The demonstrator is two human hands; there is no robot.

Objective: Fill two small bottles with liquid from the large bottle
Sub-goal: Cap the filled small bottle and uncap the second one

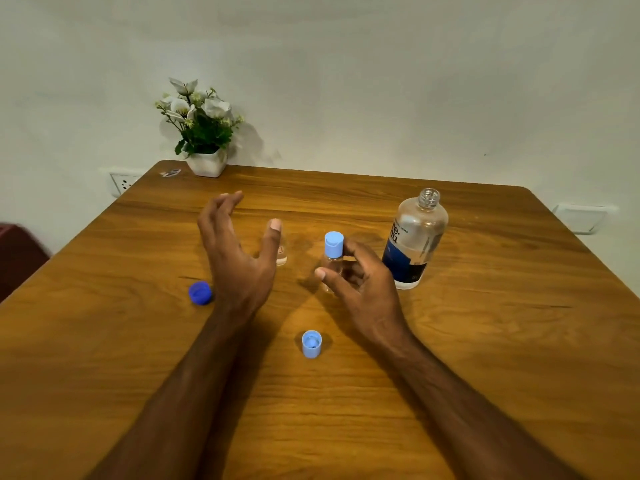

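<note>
Capped bottle (333, 263), light, slick, rigid: loosely held at body by right hand (360, 282); left hand (239, 258) spread wide, empty, beside it.

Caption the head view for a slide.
Right hand grips capped small bottle beside the uncapped large bottle; left hand open.

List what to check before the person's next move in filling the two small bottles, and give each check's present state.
1. Large bottle uncapped, upright: ok.
2. Capped small bottle secured by right hand: ok.
3. Second small bottle open for filling: cannot tell, left hand hides its top.
4. Left hand free: ok, open and empty.
5. Loose caps within reach, light blue cap and dark blue cap: ok.
</note>
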